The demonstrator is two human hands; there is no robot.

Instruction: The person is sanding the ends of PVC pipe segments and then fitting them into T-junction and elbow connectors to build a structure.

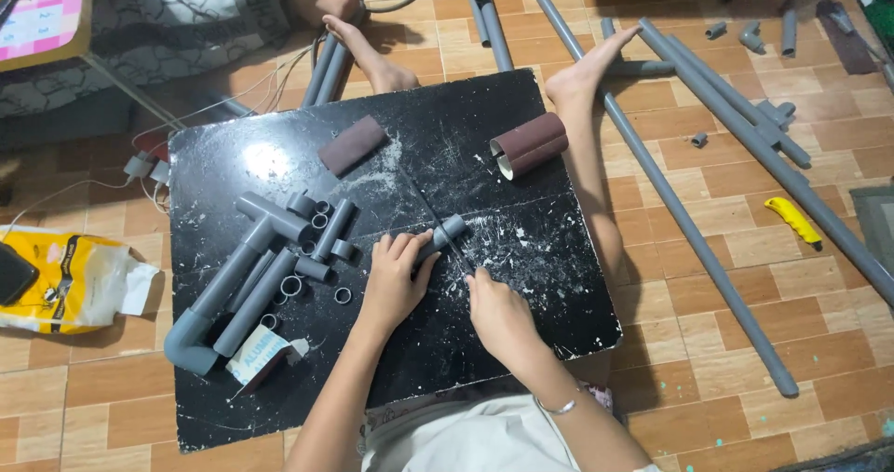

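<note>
To your left on the floor lies a crumpled yellow and white bag [70, 281] with dark print. On the black surface [521, 276], at its near left corner, sits a small tin [256, 358] with a white and blue label, just beside the grey pipes.
</note>
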